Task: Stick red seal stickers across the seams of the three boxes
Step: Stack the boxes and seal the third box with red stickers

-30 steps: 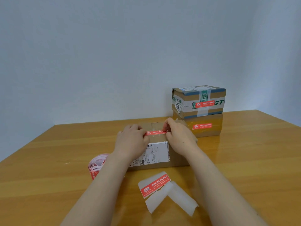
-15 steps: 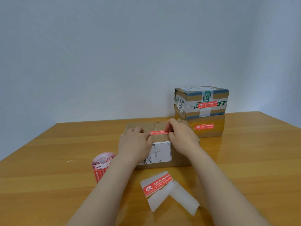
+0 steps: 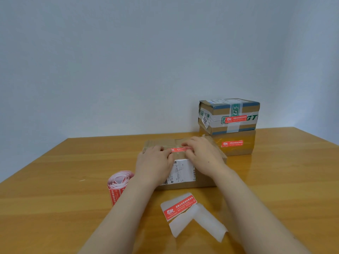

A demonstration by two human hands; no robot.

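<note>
Nearest on the wooden desk lie empty backing strips and a spare sticker on its liner, with the sticker roll to the left. Two bare forearms reach forward over them.

The left hand and right hand meet on top of a flat cardboard box with a white shipping label. Each hand's curled fingers appear to pinch one end of the red seal sticker, stretched level across the taped seam.

To do this well, keep the strip taut and centred on the seam, lower the middle first, then smooth outward to both ends so no crease or bubble forms.

Behind on the right, the lower stacked box and upper stacked box each already carry a red seal.
</note>
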